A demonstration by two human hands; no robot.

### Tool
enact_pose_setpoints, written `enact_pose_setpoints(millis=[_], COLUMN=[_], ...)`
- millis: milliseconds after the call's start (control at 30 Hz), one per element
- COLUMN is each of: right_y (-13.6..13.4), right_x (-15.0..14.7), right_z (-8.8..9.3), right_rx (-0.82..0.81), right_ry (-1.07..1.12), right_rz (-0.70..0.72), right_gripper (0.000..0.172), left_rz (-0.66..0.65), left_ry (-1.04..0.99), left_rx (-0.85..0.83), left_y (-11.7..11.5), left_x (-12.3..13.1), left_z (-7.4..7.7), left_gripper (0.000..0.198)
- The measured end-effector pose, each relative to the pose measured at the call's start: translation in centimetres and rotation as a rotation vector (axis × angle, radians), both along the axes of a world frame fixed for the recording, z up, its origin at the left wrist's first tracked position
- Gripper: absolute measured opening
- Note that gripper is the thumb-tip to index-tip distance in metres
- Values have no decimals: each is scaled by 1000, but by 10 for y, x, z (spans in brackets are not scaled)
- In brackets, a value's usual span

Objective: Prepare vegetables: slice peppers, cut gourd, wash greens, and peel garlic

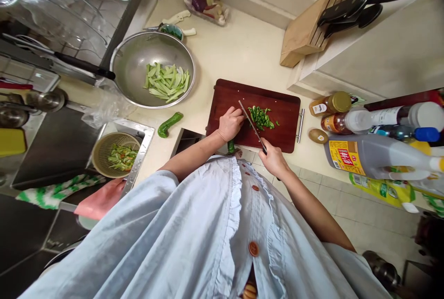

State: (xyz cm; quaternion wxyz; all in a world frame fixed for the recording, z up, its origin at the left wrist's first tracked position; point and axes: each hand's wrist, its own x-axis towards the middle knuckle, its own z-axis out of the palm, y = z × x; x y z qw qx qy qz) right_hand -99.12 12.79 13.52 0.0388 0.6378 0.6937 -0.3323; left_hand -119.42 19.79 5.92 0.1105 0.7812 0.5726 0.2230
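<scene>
"At three o'clock from the dark red rectangular cutting board (287,128), what can you read?"

"Little for certain. The squat amber jar with a gold lid (329,103) has a white label, its print too small. Between three and four, the big translucent plastic jug (381,149) wears a yellow-and-red label (347,155), with large white characters on red, turned sideways; I can't vouch for them."

"Anything else marked?"

"A yellow-green plastic pouch (385,190) at four o'clock, with a green round emblem and a barcode. The brown oval kiwi (318,136) has a small sticker; it sits near the board's silver handle (300,125), crowding that side."

"And the hands?"

"The right hand (274,158) is wrapped around the black handle of a steel-bladed knife (252,125). The left hand (231,124) is curled around a dark green pepper (231,146), its end poking out below, knuckles near the blade. Chopped green pieces (262,118) lie on the board, right of the blade."

"Farther round?"

"Wooden knife block (300,35) at one; clear tray of mixed vegetables (208,8) at eleven; wide steel wok (133,58) holding pale green slices (168,82) at ten; curved green pepper (169,125) at nine."
</scene>
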Motion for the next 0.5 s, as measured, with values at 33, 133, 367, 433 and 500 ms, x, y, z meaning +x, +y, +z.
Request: enact_pose_setpoints(millis=[33, 133, 367, 433, 500], right_y=[1, -5, 0, 2, 0], right_x=[1, 5, -5, -4, -2], right_z=[1, 8, 3, 6, 10], right_rx=[7, 29, -8, -11, -9], right_ry=[25, 45, 44, 95, 129], right_rz=[-7, 11, -8, -21, -27], right_gripper=[51, 50, 51, 47, 46], left_rz=[-5, -9, -2, 0, -2], left_ry=[9, 20, 40, 49, 45], left_rx=[2, 20, 37, 17, 6], left_y=[0, 0, -1, -2, -2], left_x=[0, 0, 1, 1, 1], left_z=[0, 0, -1, -1, -1], left_gripper=[21, 18, 18, 18, 19])
